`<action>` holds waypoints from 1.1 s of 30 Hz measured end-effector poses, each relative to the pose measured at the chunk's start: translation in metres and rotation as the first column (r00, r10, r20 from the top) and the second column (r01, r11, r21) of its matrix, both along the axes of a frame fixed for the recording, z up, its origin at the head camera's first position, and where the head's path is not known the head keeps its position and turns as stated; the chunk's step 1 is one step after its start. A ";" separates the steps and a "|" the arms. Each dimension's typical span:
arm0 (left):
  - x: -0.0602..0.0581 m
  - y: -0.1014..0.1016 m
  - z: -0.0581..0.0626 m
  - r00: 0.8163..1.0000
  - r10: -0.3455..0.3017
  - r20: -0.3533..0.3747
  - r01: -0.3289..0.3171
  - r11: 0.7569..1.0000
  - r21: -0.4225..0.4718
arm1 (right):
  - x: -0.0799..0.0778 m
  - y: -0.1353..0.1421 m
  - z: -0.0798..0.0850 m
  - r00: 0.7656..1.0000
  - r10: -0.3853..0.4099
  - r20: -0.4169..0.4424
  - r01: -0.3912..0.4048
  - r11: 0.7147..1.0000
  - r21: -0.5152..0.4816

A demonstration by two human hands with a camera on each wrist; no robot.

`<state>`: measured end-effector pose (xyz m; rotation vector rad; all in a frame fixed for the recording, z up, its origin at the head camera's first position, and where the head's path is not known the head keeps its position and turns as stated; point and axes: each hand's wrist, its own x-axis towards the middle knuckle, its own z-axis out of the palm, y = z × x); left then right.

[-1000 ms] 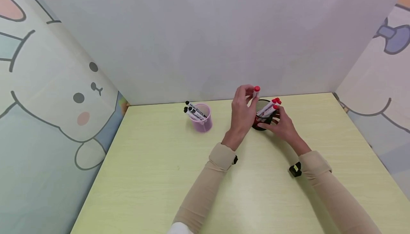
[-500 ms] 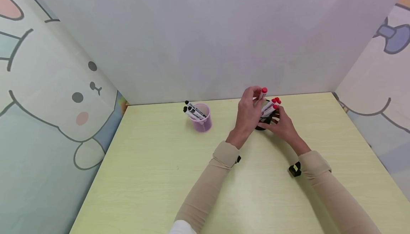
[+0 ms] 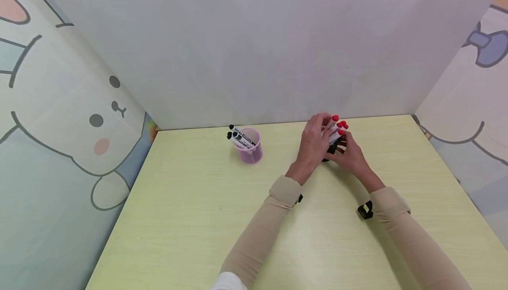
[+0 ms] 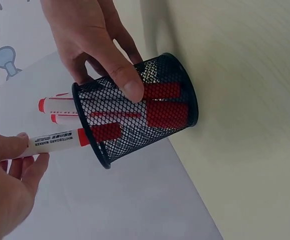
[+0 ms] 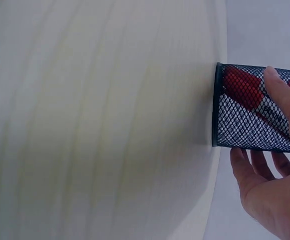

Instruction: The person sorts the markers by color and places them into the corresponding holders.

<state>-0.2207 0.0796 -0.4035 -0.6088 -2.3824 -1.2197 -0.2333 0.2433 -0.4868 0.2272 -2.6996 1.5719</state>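
Note:
My left hand (image 3: 314, 145) pinches a red-and-white whiteboard marker (image 4: 55, 142) between thumb and fingers. The marker's lower red end is inside the rim of a black mesh pen cup (image 4: 135, 107). Several more red-capped markers (image 3: 338, 133) lean in that cup, their red ends showing through the mesh in the left wrist view. My right hand (image 3: 351, 154) grips the cup from the right, thumb on the near side and fingers round the other, as the right wrist view (image 5: 279, 200) shows. In the head view my left hand hides much of the cup.
A purple cup (image 3: 252, 154) holding several black-capped markers (image 3: 240, 137) stands to the left on the light wooden table (image 3: 198, 202). A plain pale wall (image 3: 254, 61) rises behind the table, with cartoon-printed walls on both sides.
My left hand has moved right and lowered with the marker, bringing it from beside the mesh cup into its mouth. The right hand has kept its grip on the cup.

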 end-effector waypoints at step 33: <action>-0.007 0.012 -0.019 0.985 0.098 0.143 -0.039 0.929 -0.367 | -0.004 0.002 -0.006 0.999 -0.009 -0.047 0.009 1.000 0.018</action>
